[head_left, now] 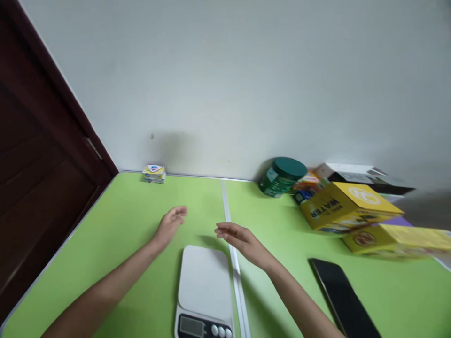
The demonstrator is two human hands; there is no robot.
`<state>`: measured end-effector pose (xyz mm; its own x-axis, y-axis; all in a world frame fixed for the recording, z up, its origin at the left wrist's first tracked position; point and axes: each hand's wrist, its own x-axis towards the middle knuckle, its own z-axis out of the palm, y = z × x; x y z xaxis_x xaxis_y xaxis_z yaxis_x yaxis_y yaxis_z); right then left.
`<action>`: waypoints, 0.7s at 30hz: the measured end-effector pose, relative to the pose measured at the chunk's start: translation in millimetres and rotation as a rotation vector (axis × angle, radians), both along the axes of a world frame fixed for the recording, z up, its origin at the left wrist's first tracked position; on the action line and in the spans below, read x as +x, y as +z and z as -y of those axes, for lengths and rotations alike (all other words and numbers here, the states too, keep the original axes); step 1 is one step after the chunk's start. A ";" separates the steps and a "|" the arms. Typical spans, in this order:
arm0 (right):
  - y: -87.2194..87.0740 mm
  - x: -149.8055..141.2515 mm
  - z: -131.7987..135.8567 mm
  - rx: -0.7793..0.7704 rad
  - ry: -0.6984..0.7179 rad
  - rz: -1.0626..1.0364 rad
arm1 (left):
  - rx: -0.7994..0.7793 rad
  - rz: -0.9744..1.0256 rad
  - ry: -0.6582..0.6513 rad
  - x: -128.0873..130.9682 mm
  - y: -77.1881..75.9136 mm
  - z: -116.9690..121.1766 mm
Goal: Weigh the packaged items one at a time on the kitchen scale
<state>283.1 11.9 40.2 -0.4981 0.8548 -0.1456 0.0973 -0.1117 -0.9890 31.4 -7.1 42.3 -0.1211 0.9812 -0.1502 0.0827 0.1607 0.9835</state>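
My left hand (170, 226) hovers over the table, beyond and left of a white kitchen scale (204, 281). Its fingers are stretched forward, lightly curved, and hold nothing. My right hand (243, 238) is in the air near the scale's far right corner, palm turned inward, fingers extended and nothing in them. Between the two hands there is a gap. The scale lies flat with a bare platform, and its dark display (191, 326) and round buttons face me. Farther back on the left, small soap boxes (154, 174) are stacked near the wall.
A green tabletop (116, 220) with a white seam strip (226, 199) meets the wall. At the back right stand a green lidded jar (283, 176), a yellow box marked WATER (338, 206) and another yellow box (391, 240). A black tablet-like slab (343, 295) lies at right.
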 end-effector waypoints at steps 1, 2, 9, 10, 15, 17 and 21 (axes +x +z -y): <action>0.1 -20.5 -12.9 -0.038 -0.004 -0.027 | 0.018 0.001 0.097 -20.5 -6.5 -11.3; -0.6 -41.4 -26.0 -0.076 -0.013 -0.051 | 0.034 0.001 0.186 -39.5 -13.1 -23.0; -22.6 -187.4 -114.9 -0.109 -0.083 -0.056 | 0.074 -0.079 0.508 -125.9 -49.5 -100.6; -26.8 -204.6 -126.5 -0.100 -0.103 -0.049 | 0.072 -0.098 0.530 -132.8 -52.2 -109.9; -43.4 -265.1 -171.3 -0.078 -0.206 -0.051 | 0.041 -0.172 0.556 -158.9 -54.4 -153.0; -44.2 -278.9 -180.4 -0.068 -0.212 -0.070 | 0.027 -0.182 0.526 -164.8 -50.8 -167.2; -30.3 -290.0 -182.5 -0.046 -0.141 -0.130 | 0.014 -0.167 0.446 -162.4 -39.0 -175.4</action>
